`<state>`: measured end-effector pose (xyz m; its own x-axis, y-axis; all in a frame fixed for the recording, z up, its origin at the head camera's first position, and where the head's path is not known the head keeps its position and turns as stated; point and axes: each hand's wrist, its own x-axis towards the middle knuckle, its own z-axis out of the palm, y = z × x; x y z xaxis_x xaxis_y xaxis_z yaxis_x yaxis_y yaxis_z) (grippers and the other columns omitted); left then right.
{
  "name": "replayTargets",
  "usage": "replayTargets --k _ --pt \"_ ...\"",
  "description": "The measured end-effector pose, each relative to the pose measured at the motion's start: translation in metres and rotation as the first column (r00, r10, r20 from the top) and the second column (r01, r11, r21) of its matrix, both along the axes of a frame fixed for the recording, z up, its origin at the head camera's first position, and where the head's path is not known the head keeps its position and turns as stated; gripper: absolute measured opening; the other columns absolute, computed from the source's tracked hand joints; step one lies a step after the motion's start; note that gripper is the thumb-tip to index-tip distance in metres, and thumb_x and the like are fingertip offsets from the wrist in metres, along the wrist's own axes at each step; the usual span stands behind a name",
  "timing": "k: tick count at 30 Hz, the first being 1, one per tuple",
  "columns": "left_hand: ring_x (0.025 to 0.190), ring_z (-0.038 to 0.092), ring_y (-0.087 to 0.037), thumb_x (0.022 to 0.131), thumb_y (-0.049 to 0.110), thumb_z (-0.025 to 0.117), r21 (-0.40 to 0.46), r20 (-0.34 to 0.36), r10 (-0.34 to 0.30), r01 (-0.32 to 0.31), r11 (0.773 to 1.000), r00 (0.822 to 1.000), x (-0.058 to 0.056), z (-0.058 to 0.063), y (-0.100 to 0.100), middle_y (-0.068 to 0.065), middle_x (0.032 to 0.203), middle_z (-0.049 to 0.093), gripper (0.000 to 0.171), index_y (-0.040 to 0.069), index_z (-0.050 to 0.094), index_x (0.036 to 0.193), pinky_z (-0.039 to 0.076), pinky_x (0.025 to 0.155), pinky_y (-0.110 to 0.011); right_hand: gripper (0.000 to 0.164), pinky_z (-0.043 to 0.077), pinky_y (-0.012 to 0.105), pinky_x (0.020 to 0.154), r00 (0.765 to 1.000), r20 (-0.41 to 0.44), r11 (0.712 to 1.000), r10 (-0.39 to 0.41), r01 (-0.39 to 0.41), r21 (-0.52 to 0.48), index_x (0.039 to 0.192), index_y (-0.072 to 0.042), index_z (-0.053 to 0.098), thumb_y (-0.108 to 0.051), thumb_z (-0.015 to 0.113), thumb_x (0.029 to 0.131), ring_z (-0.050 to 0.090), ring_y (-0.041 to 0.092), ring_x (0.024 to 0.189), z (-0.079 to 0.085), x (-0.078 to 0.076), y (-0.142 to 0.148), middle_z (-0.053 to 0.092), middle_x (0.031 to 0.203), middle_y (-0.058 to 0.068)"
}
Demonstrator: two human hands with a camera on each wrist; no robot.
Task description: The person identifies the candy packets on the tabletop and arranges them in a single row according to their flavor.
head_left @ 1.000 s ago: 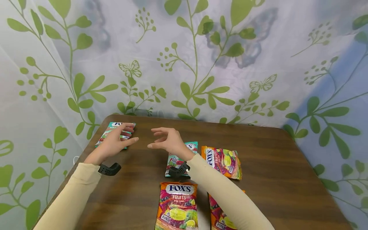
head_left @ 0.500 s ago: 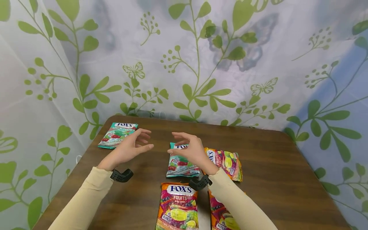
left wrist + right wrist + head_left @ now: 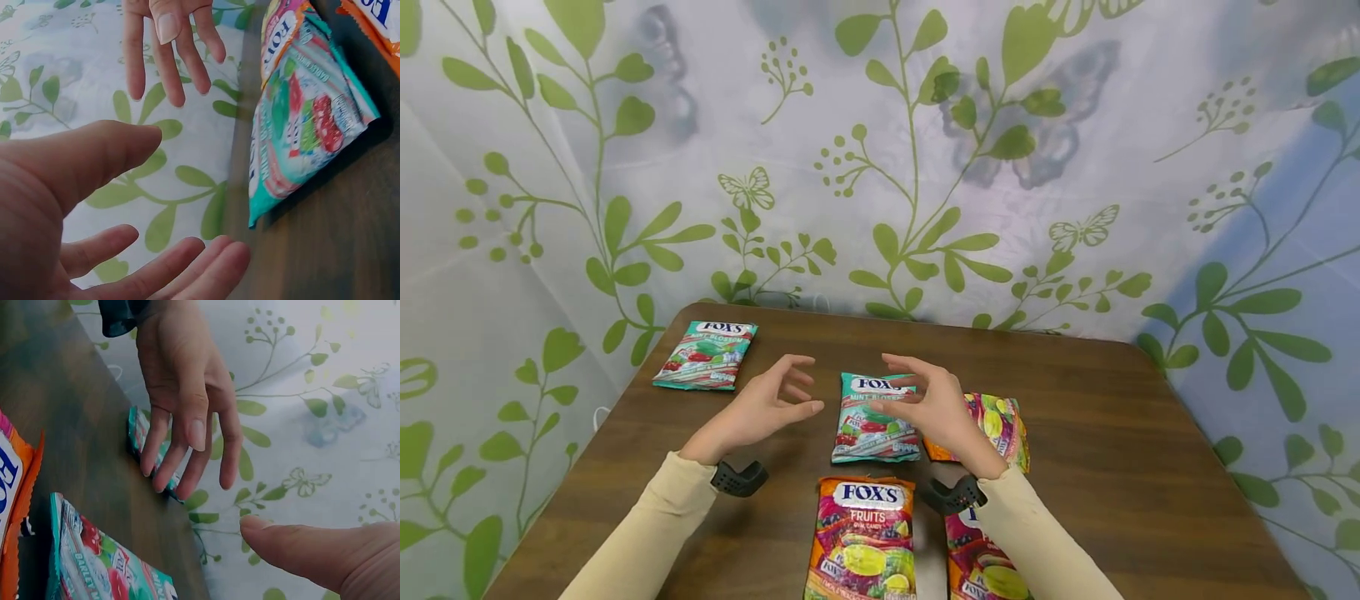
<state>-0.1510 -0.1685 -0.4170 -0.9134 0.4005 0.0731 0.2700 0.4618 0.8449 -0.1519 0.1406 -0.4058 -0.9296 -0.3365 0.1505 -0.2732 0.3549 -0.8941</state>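
Both hands hover over the table, holding nothing. My left hand (image 3: pixel 765 407) has its fingers loosely bent, between two teal candy bags. To its left lies one teal Fox's Mint Blossom candy bag (image 3: pixel 706 357) at the far left corner. The other teal candy bag (image 3: pixel 874 437) lies mid-table, and my right hand (image 3: pixel 942 408) overlaps its right side in the head view. In the left wrist view this teal bag (image 3: pixel 306 119) is to the right of the fingers. The right hand also partly covers an orange Fox's Fruits candy bag (image 3: pixel 1000 427).
Nearer the front are two more orange candy bags: one in the middle (image 3: pixel 862 542), and another orange bag (image 3: pixel 981 558) partly under the right forearm. The brown wooden table (image 3: pixel 1112 467) ends at a leaf-patterned curtain (image 3: pixel 820 208). Each wrist wears a black band.
Both hands have moved to the right. The left hand has come away from above the far left teal bag, which now shows fully. The bags lie where they were.
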Motion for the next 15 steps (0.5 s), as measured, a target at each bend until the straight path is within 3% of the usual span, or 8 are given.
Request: replayTargets --k 2,8,15 --pt "0.121 0.069 -0.038 0.105 0.023 0.078 0.009 0.006 -0.015 0.014 1.0 1.0 0.0 -0.004 0.004 -0.022 0.139 0.062 0.067 0.002 0.043 0.158 0.06 0.098 -0.052 0.069 0.057 0.057 0.102 1.0 0.001 1.0 -0.015 0.015 0.009 0.156 -0.018 0.063 -0.019 0.091 0.093 0.065 0.043 0.129 -0.002 0.001 0.004 0.065 0.148 0.01" --pt "0.12 0.07 -0.037 0.105 0.023 0.078 0.004 0.038 -0.036 0.036 0.999 0.999 -0.001 -0.016 0.012 -0.027 0.142 0.061 0.065 0.002 0.044 0.157 0.061 0.097 -0.051 0.066 0.061 0.04 0.078 0.997 0.006 0.993 -0.076 0.075 0.087 0.154 -0.018 0.066 -0.023 0.091 0.093 0.065 0.043 0.126 -0.009 0.006 0.014 0.066 0.149 0.012" --pt "0.117 0.071 -0.037 0.104 0.02 0.079 -0.008 0.046 -0.039 0.04 0.999 0.998 -0.002 -0.028 0.016 -0.028 0.139 0.063 0.065 -0.002 0.045 0.155 0.062 0.094 -0.051 0.065 0.06 0.038 0.074 0.991 0.006 0.979 -0.134 0.131 0.153 0.151 -0.016 0.068 -0.021 0.093 0.091 0.07 0.04 0.119 -0.014 0.009 0.017 0.066 0.147 0.017"
